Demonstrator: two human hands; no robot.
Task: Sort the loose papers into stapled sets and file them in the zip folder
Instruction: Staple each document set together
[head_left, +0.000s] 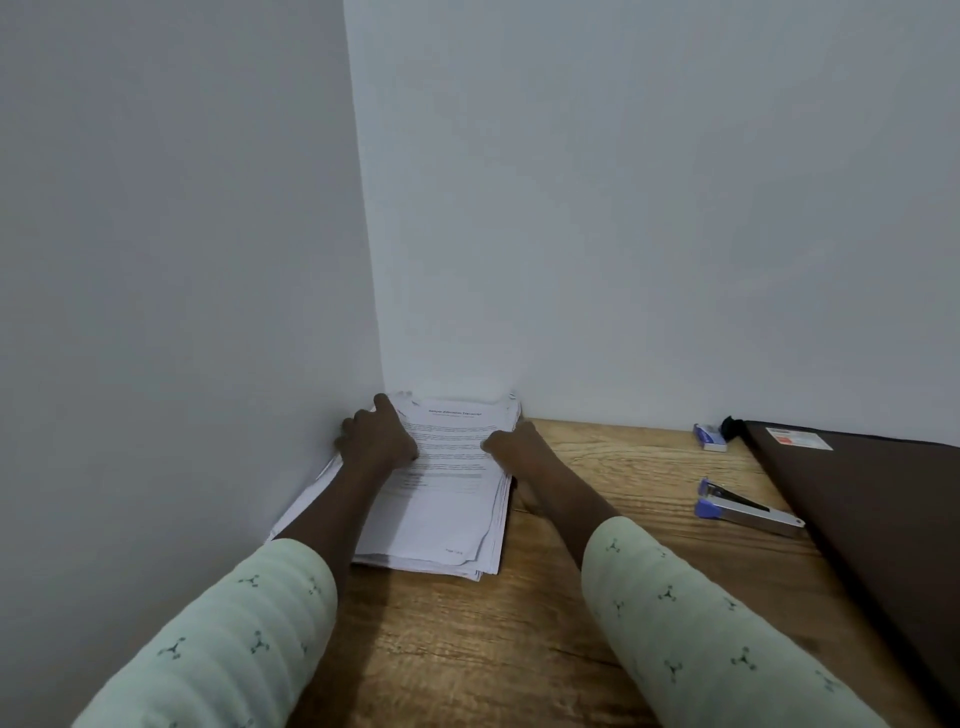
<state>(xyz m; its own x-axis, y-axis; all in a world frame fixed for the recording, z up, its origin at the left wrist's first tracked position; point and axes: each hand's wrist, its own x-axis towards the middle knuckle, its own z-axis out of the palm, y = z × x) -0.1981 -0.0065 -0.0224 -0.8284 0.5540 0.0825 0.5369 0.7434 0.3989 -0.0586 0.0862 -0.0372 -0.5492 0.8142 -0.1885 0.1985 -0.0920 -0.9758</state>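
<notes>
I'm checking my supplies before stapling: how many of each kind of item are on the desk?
Paper stack: 1
Stapler: 1
Small blue box: 1
Zip folder: 1
Total: 4

Centre frame, a stack of printed papers (447, 499) lies in the wall corner on a wooden counter (597, 467). The left hand (376, 439) and right hand (511, 449) hold its side edges. At right lie a stapler (748, 506), a staple box (710, 436) and a dark zip folder (872, 509).
</notes>
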